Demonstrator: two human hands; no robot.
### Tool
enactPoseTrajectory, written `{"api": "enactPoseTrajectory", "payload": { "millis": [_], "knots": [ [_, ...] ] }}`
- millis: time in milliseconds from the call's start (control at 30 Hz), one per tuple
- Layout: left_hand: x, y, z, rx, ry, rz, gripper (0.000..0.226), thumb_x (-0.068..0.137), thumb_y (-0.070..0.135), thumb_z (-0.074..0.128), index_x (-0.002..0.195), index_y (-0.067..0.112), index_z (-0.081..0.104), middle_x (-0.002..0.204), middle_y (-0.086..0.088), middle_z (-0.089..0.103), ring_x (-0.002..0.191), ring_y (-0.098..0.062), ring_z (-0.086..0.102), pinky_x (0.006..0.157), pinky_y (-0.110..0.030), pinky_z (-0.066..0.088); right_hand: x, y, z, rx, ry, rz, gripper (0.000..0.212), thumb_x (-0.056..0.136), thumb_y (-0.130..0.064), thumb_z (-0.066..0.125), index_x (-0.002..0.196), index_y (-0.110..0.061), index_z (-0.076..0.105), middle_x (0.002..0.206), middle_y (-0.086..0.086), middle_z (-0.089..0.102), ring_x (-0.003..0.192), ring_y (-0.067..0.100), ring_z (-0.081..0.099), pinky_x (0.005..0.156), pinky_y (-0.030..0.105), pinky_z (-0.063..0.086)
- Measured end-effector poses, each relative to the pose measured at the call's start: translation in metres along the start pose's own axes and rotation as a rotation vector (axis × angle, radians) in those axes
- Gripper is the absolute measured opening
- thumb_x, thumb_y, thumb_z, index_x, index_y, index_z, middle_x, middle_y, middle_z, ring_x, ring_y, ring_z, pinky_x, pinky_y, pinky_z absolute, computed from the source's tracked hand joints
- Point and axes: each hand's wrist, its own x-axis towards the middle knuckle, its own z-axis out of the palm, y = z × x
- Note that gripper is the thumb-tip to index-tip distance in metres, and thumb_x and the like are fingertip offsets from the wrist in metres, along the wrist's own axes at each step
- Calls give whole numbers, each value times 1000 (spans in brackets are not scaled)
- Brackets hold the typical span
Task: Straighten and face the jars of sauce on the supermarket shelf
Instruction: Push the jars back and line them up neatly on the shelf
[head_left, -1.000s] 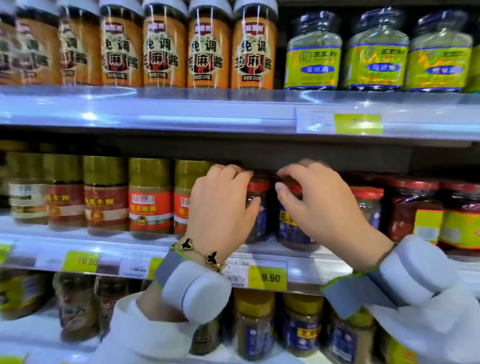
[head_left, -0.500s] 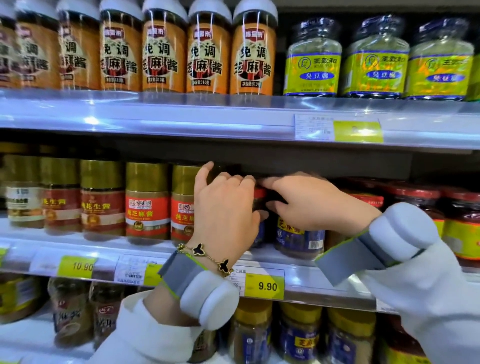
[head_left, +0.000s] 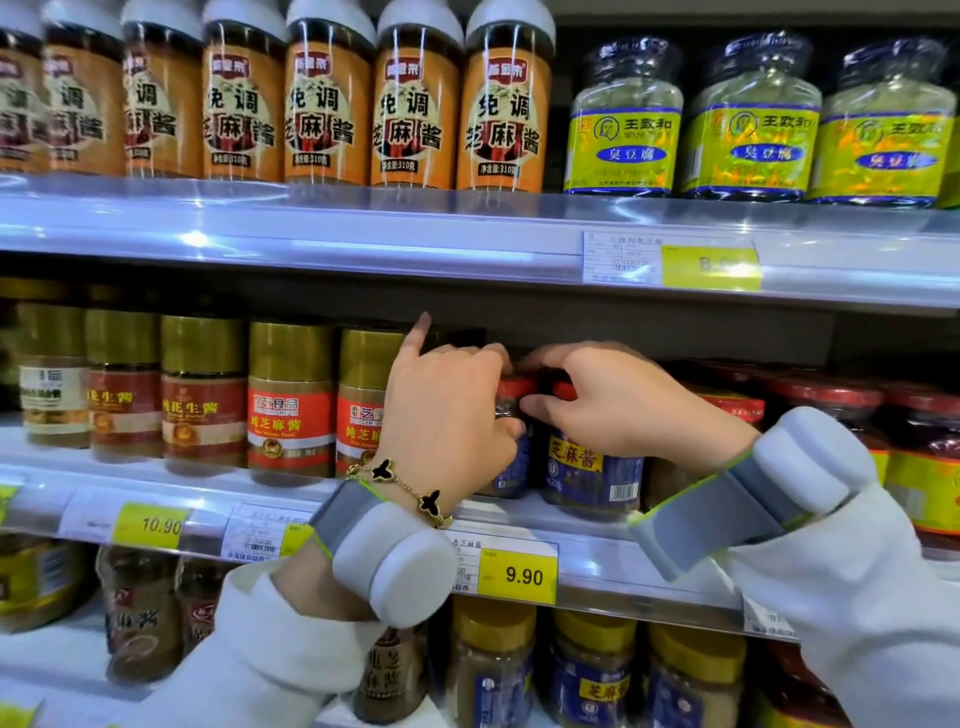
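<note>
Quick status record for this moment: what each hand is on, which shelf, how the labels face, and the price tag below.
shelf: middle shelf
left hand: grips the left blue-label jar, index finger raised
right hand: holds the right blue-label jar at its red lid
right jar label: faces front, upright
left jar label: mostly hidden by the hand
price tag: 9.90
neighbours: gold-lid jars to the left, labels forward

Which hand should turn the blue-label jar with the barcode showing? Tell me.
Right. The right hand already grips that jar by its red lid; the left hand grips the neighbouring jar.
</note>
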Motion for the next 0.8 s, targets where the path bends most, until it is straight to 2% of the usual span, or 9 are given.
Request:
{"api": "enactPoseTrajectory", "payload": {
  "millis": [67, 133, 200, 233, 367, 500, 567, 700, 800],
  "knots": [
    [2, 3, -2, -37, -20, -6, 40, 72, 40, 66, 107, 24, 56, 91, 3, 67, 99, -19, 61, 114, -34, 2, 0, 1, -1, 34, -35, -8, 39, 88, -38, 50, 127, -35, 48, 128, -4, 57, 117, 22, 51, 89, 30, 40],
    [3, 2, -4, -94, -30, -31, 38, 73, 35, 67, 107, 24, 56, 92, 1, 68, 102, -23, 59, 112, -32, 16, 3, 1, -3, 68, -68, -22, 40, 90, -32, 49, 130, -32, 46, 132, -2, 54, 120, 22, 49, 95, 31, 39],
    [3, 2, -5, -129, -34, -38, 37, 74, 34, 67, 107, 25, 55, 96, 2, 67, 100, -25, 59, 90, -30, 38, 4, 2, -4, 80, -91, -27, 41, 90, -26, 50, 130, -28, 47, 133, -2, 53, 121, 20, 48, 96, 27, 36],
    [3, 2, -5, -141, -29, -31, 37, 74, 34, 67, 107, 26, 55, 95, 2, 67, 95, -24, 61, 79, -28, 40, 5, 3, -5, 82, -90, -25, 41, 89, -25, 52, 129, -28, 48, 133, -2, 54, 121, 19, 48, 95, 25, 36],
    [4, 2, -5, -166, -32, -26, 36, 74, 32, 67, 108, 25, 54, 96, 3, 66, 92, -22, 61, 73, -27, 40, 5, 2, -3, 92, -50, 9, 40, 85, -29, 56, 124, -29, 53, 128, -3, 57, 115, 18, 51, 89, 23, 37],
    [2, -2, -5, -236, -55, -51, 35, 72, 29, 70, 105, 26, 56, 95, 5, 66, 92, -19, 60, 71, -23, 35, 7, 1, -4, 101, -144, 13, 42, 88, -33, 53, 130, -30, 47, 132, 0, 54, 119, 21, 49, 98, 33, 40],
    [2, -6, -7, -285, -90, -66, 35, 70, 26, 71, 102, 26, 58, 95, 6, 66, 91, -17, 59, 72, -22, 36, 7, 0, -7, 90, -180, 15, 42, 90, -31, 51, 131, -28, 46, 134, 2, 52, 120, 22, 48, 98, 30, 38],
    [4, -11, -8, -353, -142, -69, 34, 69, 22, 73, 99, 27, 59, 98, 7, 66, 88, -11, 57, 73, -18, 35, 6, 2, -9, 185, -177, 68, 38, 90, -26, 52, 128, -25, 51, 132, 0, 53, 117, 16, 49, 88, 19, 33],
    [4, -12, -10, -392, -186, -74, 35, 72, 19, 73, 101, 27, 57, 101, 8, 63, 84, -4, 50, 73, -15, 33, 5, 4, -10, 252, -140, 118, 32, 88, -26, 56, 119, -26, 57, 118, -1, 60, 101, 13, 53, 74, 14, 33]
  ]
}}
